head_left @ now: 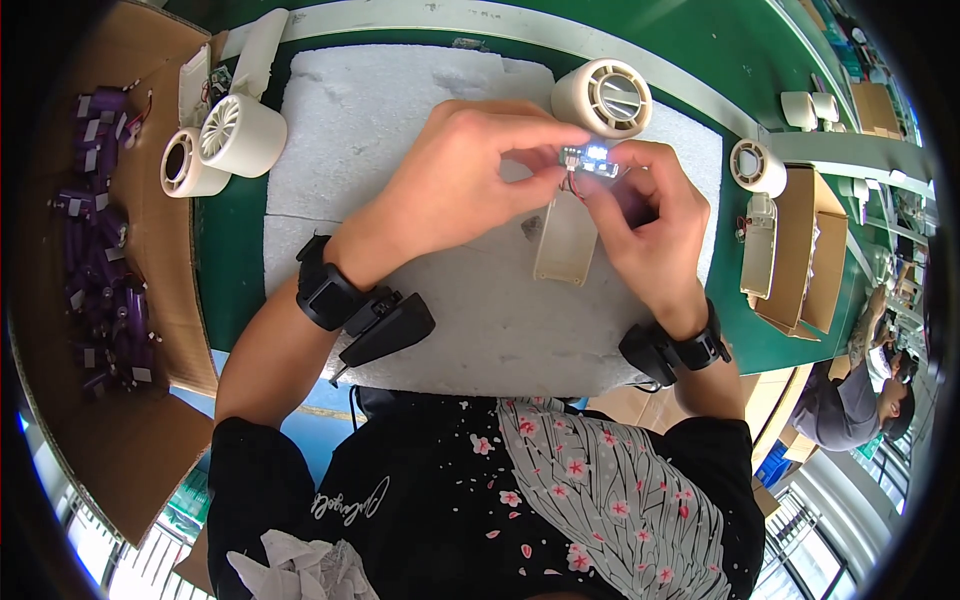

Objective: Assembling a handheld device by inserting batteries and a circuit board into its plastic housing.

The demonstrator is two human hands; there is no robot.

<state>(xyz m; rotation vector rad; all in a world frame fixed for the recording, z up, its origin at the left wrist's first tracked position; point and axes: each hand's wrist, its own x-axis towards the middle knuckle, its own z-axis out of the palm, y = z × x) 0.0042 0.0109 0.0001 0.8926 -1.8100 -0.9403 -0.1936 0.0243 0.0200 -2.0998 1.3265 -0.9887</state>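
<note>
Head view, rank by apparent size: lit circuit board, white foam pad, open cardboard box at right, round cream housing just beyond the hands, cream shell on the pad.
1. White foam pad
2. Open cardboard box
3. Round cream housing and cream shell: unsure, shell partly covered
4. Lit circuit board

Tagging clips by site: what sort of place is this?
Likely an electronics assembly workshop: the left hand and right hand hold a lit circuit board, purple battery-like cells lie in a cardboard box, and several similar cream round housings are in view.
</note>
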